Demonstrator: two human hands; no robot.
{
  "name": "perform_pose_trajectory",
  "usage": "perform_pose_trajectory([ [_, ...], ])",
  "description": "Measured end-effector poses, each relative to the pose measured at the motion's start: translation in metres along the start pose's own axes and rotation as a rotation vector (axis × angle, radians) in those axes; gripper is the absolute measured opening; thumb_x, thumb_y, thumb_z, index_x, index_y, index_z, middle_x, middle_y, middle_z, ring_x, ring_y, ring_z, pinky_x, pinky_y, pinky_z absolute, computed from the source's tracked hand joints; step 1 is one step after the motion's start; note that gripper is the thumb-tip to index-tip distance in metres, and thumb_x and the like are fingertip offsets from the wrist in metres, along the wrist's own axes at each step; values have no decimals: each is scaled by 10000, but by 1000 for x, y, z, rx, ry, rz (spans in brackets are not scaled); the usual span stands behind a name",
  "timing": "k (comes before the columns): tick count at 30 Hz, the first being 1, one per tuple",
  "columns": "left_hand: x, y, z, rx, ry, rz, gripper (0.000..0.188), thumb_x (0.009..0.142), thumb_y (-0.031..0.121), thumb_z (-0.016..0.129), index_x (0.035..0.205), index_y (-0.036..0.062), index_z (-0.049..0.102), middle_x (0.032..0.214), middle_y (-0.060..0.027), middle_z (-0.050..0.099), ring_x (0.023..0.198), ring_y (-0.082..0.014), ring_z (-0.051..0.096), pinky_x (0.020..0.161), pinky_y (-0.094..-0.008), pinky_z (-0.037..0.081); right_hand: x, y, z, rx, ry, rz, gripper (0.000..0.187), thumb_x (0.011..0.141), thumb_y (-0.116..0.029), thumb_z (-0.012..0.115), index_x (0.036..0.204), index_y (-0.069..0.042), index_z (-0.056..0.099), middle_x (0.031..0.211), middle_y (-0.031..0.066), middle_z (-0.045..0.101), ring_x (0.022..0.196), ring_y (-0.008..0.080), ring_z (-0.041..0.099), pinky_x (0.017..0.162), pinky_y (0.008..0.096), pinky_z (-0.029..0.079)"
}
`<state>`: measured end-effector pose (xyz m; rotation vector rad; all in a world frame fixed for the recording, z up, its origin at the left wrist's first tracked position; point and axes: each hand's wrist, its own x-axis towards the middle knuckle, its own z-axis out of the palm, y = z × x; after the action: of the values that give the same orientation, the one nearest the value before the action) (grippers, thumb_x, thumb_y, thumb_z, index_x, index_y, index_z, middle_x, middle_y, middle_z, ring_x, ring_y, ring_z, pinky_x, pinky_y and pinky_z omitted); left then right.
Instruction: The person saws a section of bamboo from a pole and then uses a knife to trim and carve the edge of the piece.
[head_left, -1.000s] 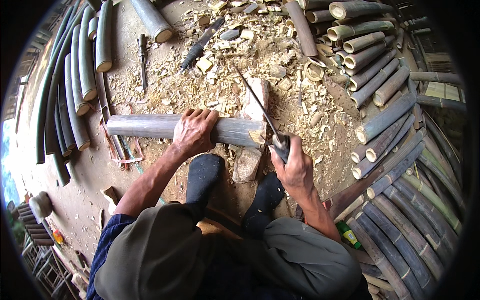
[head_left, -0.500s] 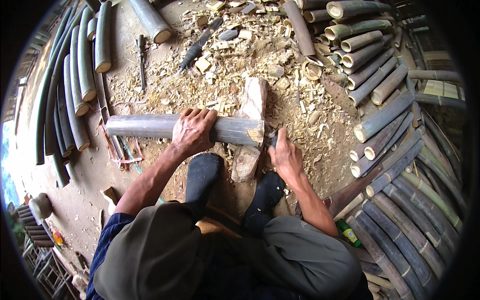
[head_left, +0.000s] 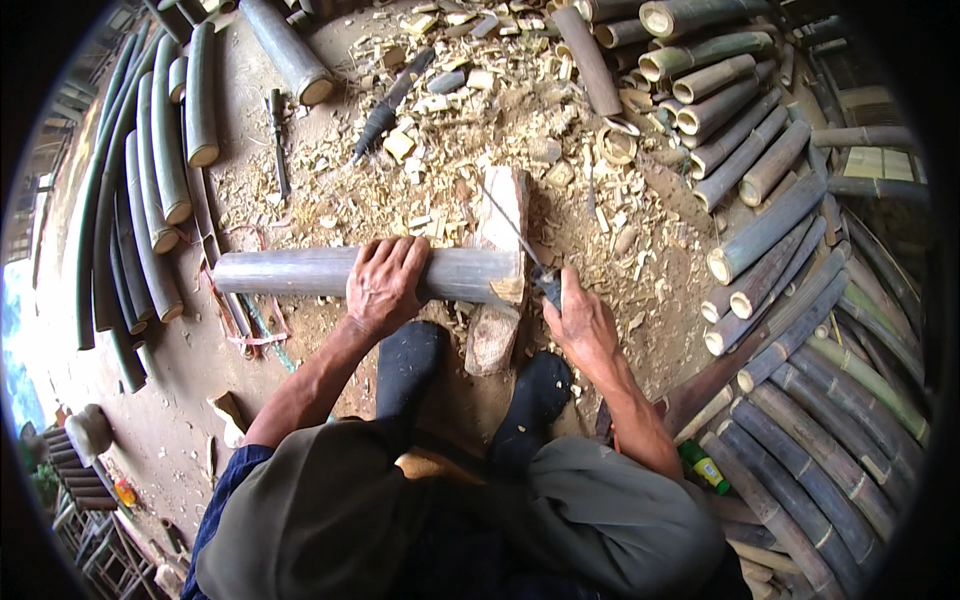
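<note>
Bamboo tube (head_left: 465,274) under left hand (head_left: 386,288)

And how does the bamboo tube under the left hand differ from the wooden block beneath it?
The bamboo tube is dark grey and rounded; the wooden block is paler and rougher. The bamboo tube looks longer and lies crosswise; the wooden block runs near to far.

- Left hand (head_left: 385,287): back upward, fingers (head_left: 398,256) close together, pointing forward.
- Right hand (head_left: 584,322): fingers curled in a closed grip.
- Left forearm (head_left: 312,385): bare, slanting inward.
- Right forearm (head_left: 640,420): bare, slanting inward.
</note>
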<state>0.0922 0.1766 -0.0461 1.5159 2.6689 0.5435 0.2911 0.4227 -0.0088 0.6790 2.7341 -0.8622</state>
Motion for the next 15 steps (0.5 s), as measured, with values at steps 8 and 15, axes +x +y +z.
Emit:
perform_pose_trajectory([
  [8, -9, 0, 9, 102, 55, 27, 655, 744, 189, 787, 1343, 43, 564, 1257, -142, 666, 1215, -327, 621, 1068, -480, 449, 4, -10, 14, -11, 70, -8, 251, 983, -181, 690, 1066, -24, 512, 748, 183, 679, 613, 349, 713, 528, 467, 572],
  [15, 28, -23, -44, -70, -502, -137, 927, 519, 275, 938, 1359, 108, 581, 1218, -101, 676, 1258, -318, 582, 1097, -487, 412, -9, -39, -20, 203, 213, -163, 344, 994, -212, 682, 1161, 0, 470, 773, 258, 677, 659, 464, 696, 566, 498, 554],
])
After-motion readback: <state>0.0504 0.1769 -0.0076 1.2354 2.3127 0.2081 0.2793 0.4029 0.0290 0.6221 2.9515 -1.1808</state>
